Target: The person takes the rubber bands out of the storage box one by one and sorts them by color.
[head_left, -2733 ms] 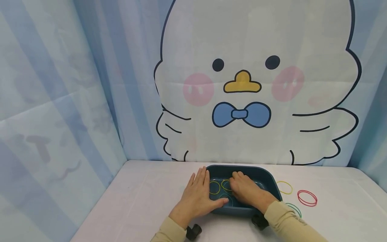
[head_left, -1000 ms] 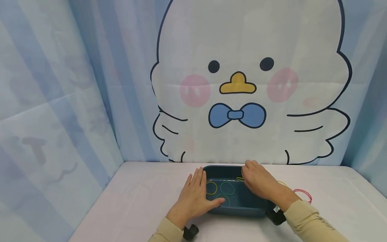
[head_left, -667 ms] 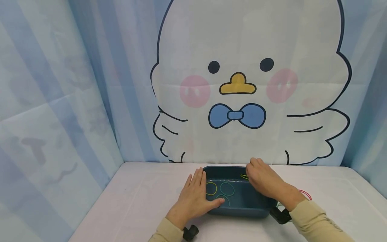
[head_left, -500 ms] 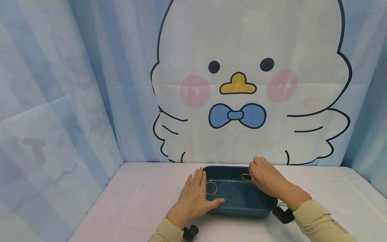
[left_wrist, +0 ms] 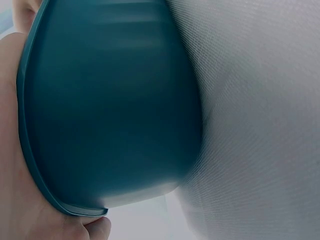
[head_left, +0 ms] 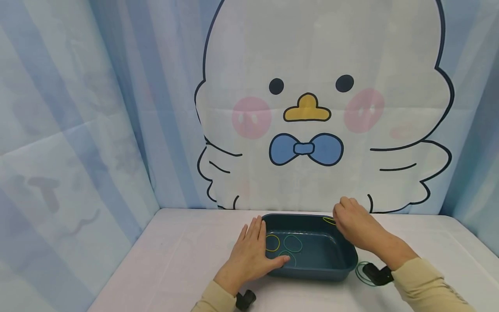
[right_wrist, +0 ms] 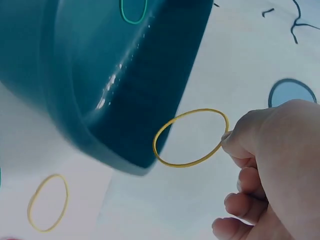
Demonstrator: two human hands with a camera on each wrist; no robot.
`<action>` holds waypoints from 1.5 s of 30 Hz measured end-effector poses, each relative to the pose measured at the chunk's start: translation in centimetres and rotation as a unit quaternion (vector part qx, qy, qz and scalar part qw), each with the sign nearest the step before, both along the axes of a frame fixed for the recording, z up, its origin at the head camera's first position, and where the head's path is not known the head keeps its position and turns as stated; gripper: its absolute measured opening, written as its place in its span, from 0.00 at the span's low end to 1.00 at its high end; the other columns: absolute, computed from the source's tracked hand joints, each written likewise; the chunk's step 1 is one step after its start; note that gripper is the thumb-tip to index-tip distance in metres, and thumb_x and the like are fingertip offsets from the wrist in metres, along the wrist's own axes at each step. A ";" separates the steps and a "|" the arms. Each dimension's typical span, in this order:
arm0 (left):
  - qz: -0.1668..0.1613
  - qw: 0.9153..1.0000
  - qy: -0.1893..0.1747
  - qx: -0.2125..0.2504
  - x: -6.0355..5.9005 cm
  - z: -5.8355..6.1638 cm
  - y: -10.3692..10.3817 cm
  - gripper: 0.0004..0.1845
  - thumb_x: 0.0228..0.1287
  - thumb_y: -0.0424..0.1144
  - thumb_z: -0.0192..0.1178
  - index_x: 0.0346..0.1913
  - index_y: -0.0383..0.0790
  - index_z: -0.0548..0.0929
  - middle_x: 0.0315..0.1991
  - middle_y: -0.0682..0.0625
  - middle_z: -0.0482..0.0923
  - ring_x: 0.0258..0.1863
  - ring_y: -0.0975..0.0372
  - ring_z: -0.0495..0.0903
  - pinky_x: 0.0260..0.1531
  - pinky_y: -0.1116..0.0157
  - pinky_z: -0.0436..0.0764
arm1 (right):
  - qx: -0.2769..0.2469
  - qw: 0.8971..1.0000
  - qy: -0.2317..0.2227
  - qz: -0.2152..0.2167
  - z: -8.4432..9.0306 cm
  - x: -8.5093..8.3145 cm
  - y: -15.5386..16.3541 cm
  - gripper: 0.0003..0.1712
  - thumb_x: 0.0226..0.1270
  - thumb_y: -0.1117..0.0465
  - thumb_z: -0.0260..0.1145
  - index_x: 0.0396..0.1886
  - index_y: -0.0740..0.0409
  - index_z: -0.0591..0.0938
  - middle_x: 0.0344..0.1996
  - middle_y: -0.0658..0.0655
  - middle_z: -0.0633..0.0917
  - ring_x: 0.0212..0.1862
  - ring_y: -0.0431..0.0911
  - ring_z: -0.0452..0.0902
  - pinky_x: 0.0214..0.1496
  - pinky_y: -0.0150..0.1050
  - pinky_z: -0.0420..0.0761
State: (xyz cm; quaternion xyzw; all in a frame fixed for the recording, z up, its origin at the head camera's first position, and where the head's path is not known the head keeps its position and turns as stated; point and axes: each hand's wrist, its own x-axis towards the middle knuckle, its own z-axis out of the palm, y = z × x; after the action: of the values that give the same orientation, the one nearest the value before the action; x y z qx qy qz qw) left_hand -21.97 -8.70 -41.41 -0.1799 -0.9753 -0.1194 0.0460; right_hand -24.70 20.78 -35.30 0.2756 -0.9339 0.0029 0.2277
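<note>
A dark teal tray (head_left: 312,273) stands on the white table. My left hand (head_left: 253,251) rests against its left wall with straight fingers, the thumb lying over the near left corner; the left wrist view shows the tray's outer wall (left_wrist: 110,110) against my palm (left_wrist: 15,200). My right hand (head_left: 343,219) pinches a yellow rubber band (head_left: 328,220) above the tray's far right corner. In the right wrist view the yellow band (right_wrist: 190,137) hangs from my fingertips (right_wrist: 235,142), clear of the tray (right_wrist: 125,90). A yellow band (head_left: 273,242) and two green bands (head_left: 293,243) lie in the tray.
A green band (head_left: 362,273) lies on the table at the tray's right, partly under my right wrist. Another yellow band (right_wrist: 47,202) lies on the table beside the tray. The curtain backdrop (head_left: 308,130) rises right behind the tray.
My right hand has lifted a yellow band out of the tray and carried it up and right to the far right corner. The left hand and the tray have stayed put.
</note>
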 end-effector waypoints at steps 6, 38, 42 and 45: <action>0.000 1.000 -0.002 0.001 0.1 0.0 0.0 0.62 0.55 0.82 0.44 0.78 0.33 0.52 0.80 0.41 0.47 0.80 0.52 0.47 0.78 0.50 0.51 | -0.016 1.000 -0.017 -0.021 0.3 0.2 0.8 0.06 0.59 0.71 0.68 0.29 0.60 0.78 0.25 0.51 0.70 0.31 0.45 0.63 0.31 0.38 0.69; -0.001 1.000 -0.008 0.000 0.2 0.1 0.1 0.62 0.56 0.81 0.44 0.78 0.33 0.52 0.80 0.41 0.46 0.80 0.52 0.47 0.77 0.49 0.52 | -0.056 0.996 -0.029 -0.061 -2.5 -0.7 6.0 0.04 0.58 0.71 0.66 0.28 0.66 0.78 0.24 0.56 0.71 0.30 0.49 0.67 0.30 0.43 0.73; -0.002 1.000 -0.006 0.001 0.1 0.1 0.0 0.62 0.56 0.81 0.44 0.78 0.33 0.53 0.80 0.41 0.46 0.80 0.52 0.47 0.77 0.49 0.52 | -0.053 0.995 -0.036 -0.071 -3.4 -1.2 6.3 0.05 0.57 0.71 0.67 0.28 0.66 0.77 0.24 0.56 0.70 0.30 0.49 0.67 0.29 0.43 0.72; -0.002 1.000 -0.007 0.003 0.1 0.1 0.0 0.62 0.56 0.81 0.44 0.78 0.33 0.52 0.80 0.41 0.46 0.80 0.52 0.47 0.77 0.49 0.52 | -0.049 0.994 -0.045 -0.082 -3.9 -1.5 6.4 0.06 0.57 0.71 0.67 0.28 0.65 0.76 0.24 0.56 0.70 0.31 0.49 0.67 0.30 0.43 0.72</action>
State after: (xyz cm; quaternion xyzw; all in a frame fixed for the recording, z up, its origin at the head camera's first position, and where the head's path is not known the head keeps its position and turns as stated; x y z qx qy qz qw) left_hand -21.85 -8.69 -41.27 -0.1811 -0.9749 -0.1234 0.0395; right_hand -26.21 27.20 -39.24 0.1861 -0.9615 0.0428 0.1978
